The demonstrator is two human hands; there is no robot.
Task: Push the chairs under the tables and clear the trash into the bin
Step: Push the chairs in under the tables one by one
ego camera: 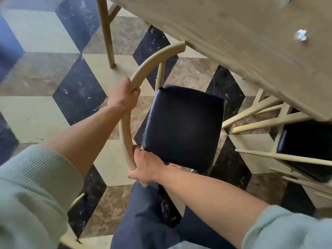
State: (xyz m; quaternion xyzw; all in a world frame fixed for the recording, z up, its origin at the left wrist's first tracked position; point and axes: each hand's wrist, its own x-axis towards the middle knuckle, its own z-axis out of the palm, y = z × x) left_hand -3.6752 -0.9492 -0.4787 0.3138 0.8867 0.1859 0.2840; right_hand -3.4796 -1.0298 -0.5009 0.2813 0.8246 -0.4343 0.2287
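The left hand (124, 95) is closed around the upper curve of the chair's bent wooden back rail (125, 126). Just right of it and nearer the body, the right hand (144, 167) is clenched round the lower end of the same rail. The chair (183, 126), with its dark padded seat, stands on the tiled floor (45, 112) with the rail's far tip touching or just under the worktop (251, 51) edge. To finish well, I would push evenly with both hands, keeping the seat square to the edge so the rail slips beneath without catching. Further right a second chair (303, 150) is already tucked under. Small crumpled foil scraps (301, 35) lie on the worktop, still to be binned.
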